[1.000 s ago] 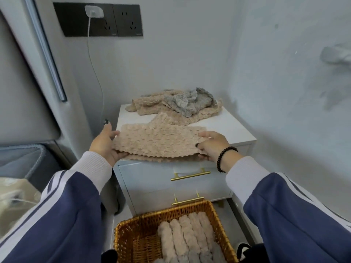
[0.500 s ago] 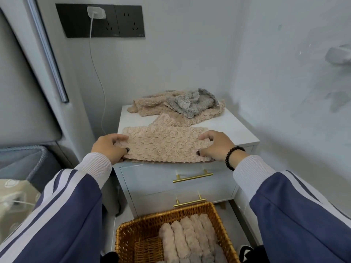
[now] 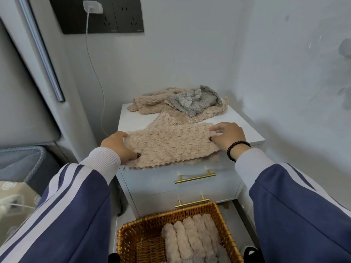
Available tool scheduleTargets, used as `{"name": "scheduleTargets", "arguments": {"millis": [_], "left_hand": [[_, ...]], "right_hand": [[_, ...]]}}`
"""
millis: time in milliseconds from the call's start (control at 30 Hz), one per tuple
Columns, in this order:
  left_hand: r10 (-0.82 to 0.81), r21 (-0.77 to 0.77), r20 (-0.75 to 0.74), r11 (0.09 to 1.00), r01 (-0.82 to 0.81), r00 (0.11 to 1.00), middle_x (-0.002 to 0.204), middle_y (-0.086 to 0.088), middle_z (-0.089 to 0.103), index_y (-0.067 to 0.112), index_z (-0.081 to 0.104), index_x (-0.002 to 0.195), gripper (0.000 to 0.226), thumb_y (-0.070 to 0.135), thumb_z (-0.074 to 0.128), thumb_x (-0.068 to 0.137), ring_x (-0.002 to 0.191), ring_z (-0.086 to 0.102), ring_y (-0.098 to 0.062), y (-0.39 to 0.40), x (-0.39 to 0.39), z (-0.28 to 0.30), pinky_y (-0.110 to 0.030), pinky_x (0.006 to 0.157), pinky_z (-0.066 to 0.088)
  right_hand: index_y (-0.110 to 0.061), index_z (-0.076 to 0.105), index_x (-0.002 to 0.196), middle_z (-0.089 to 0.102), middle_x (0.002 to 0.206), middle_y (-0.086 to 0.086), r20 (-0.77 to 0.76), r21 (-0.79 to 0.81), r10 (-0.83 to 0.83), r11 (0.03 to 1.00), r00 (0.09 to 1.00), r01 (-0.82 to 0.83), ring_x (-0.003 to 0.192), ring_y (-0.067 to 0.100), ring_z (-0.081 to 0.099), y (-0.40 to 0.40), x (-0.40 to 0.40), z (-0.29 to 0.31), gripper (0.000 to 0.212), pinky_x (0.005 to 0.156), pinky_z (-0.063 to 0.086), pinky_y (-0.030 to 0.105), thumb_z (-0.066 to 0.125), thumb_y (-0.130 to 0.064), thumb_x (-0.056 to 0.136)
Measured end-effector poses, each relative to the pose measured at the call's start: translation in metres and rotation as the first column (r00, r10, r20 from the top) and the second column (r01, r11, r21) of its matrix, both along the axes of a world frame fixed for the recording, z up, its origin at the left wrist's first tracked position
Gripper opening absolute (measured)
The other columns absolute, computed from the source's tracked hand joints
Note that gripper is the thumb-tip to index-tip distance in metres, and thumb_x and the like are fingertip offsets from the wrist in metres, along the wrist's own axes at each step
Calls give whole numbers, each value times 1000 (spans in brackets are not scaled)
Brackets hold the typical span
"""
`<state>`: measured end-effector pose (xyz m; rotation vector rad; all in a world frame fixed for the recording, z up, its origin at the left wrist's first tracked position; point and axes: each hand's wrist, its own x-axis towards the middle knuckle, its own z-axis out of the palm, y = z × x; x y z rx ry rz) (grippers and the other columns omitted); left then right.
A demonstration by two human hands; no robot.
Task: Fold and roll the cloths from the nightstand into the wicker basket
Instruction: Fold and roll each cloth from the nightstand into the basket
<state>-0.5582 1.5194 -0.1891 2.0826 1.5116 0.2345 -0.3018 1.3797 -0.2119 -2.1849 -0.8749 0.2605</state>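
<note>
beige cloth (image 3: 171,147) — folded flat between both hands on nightstand (image 3: 252,137) front edge | left hand (image 3: 118,147) pinches its left end, right hand (image 3: 228,138) its right | soft, light, limp — grip at ends, roll sideways | wicker basket (image 3: 125,236) below hands.

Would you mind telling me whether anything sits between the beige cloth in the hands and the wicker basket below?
Nothing visible does. The beige cloth lies at the nightstand's front edge, held by the left hand and right hand; the wicker basket stands open below, its left part still free beside the rolled cloths.
</note>
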Motion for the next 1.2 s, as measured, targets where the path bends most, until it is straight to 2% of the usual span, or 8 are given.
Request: {"name": "scheduleTargets", "arguments": {"millis": [100, 267, 367, 533, 700, 833, 967, 1200], "left_hand": [[-53, -21, -3, 998, 53, 999, 137, -9, 50, 24, 39, 142, 75, 19, 78, 78, 85, 54, -17, -2, 2, 4, -27, 70, 45], [-119, -15, 10, 993, 119, 993, 146, -9, 43, 29, 36, 145, 76, 16, 75, 81, 121, 53, -25, 10, -9, 8, -27, 81, 42], [-183, -64, 25, 981, 184, 983, 147, -9, 43, 35, 43, 139, 72, 18, 77, 79, 126, 49, -24, 14, -16, 9, -27, 90, 40], [-216, -76, 36, 973, 218, 976, 139, -5, 51, 39, 51, 131, 65, 18, 80, 76, 123, 52, -22, 13, -23, 8, -31, 103, 40], [-218, -12, -33, 976, 218, 975, 136, -4, 53, 34, 50, 133, 68, 19, 81, 74, 114, 54, -20, 8, -22, 8, -30, 97, 42], [-142, 153, -259, 971, 186, 955, 141, -6, 49, 29, 41, 142, 74, 44, 74, 78, 119, 55, -26, 9, -17, 18, -39, 99, 45], [-190, 384, -48, 903, 193, 981, 149, -6, 36, 20, 40, 143, 51, 34, 52, 96, 125, 49, -26, -5, 9, 17, -37, 103, 38], [-385, 339, -179, 840, 424, 905, 162, -2, 12, 13, 18, 153, 52, 20, 28, 102, 149, 7, -17, -9, 55, -44, -31, 119, 4]], "right_hand": [[-18, 70, 106, 68, 115, 2, -9, 35, -22, 999, 1000, 23, 108, 16, 60, 1, 10, 3, 27, 87, 43, 21, 72, -11, 80], [-15, 64, 107, 63, 98, 0, -92, -96, 63, 993, 994, -71, 96, 18, 61, -1, 6, 11, 38, 81, 53, 32, 81, -18, 73], [-17, 64, 102, 61, 95, -1, -112, -127, 92, 986, 989, -106, 90, 15, 59, -8, 5, 15, 35, 66, 49, 24, 82, -15, 71], [-13, 68, 102, 64, 99, 2, -161, -133, 125, 980, 979, -147, 93, 16, 62, -16, 4, 21, 39, 75, 55, 30, 85, -10, 67], [-14, 67, 104, 66, 105, 4, -130, -171, 133, 973, 982, -155, 96, 18, 62, -17, 1, 20, 43, 84, 55, 34, 86, -13, 66], [-16, 59, 116, 57, 118, 0, 89, -131, 107, 987, 990, -95, 107, 18, 55, -10, -6, 26, 40, 83, 42, 23, 74, -21, 79], [-17, 54, 125, 50, 134, 1, 289, 91, 124, 984, 949, -156, 120, 17, 48, 10, -33, 24, 32, 98, 40, 29, 51, -11, 93], [-11, 33, 145, 31, 154, 5, 428, -273, 561, 828, 709, -490, 144, 20, 22, 55, -77, -24, 51, 117, 21, 40, 37, -5, 95]]}}
